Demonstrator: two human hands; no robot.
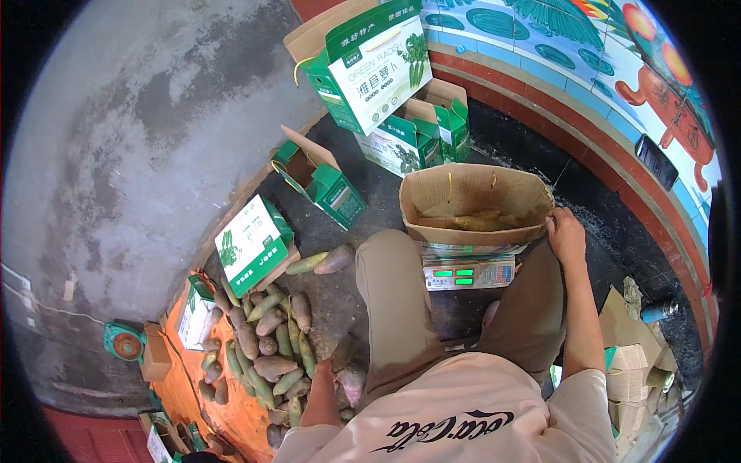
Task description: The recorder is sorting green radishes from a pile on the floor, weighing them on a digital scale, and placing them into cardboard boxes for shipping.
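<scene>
My right hand (567, 230) grips the right rim of an open cardboard box (432, 185). A few muddy, yellowish-green radishes (480, 221) lie inside it. Under the box is a digital scale (471, 274) with lit green displays, between my knees. My left hand (330, 366) reaches down beside my left thigh, at the right edge of a pile of muddy green and brown radishes (272, 366). A dark, soil-covered radish (344, 349) lies right at its fingers, which are too dark to make out. Just below that hand is a pinkish radish (353, 384).
Green and white cartons (378, 85) are stacked at the back, with an open green carton (337, 197) nearer. Another carton (251, 241) stands by the pile on an orange sheet (174, 370). Flattened cardboard (627, 370) and a blue can (658, 312) lie at right.
</scene>
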